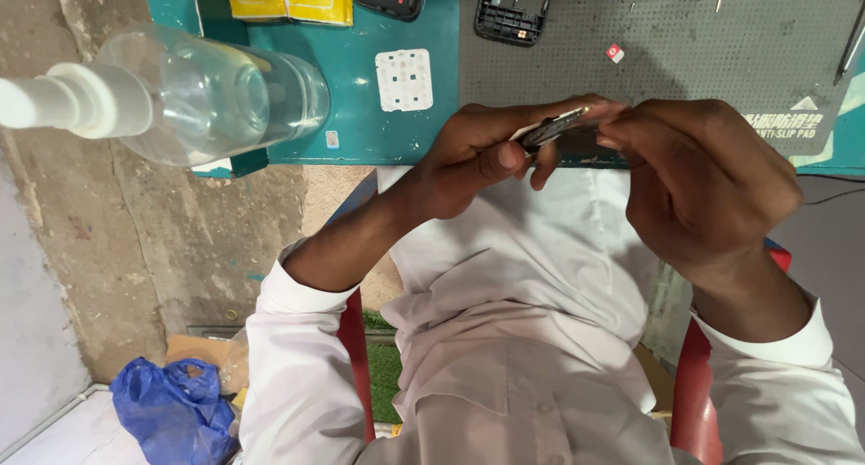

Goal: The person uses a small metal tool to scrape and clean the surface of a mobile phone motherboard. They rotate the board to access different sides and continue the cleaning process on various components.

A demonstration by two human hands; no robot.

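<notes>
Above the teal desk (396, 132) edge, left hand (478, 159) and right hand (703, 181) both grip a slim dark phone part (551, 130) between closed fingers.

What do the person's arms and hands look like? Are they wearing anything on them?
Both arms wear long white sleeves, pushed up a little so the forearms show. The left sleeve ends in a folded cuff, and the right sleeve has a plain white cuff at the wrist. The left hand and right hand are bare: no gloves. I see no rings or watch.
</notes>
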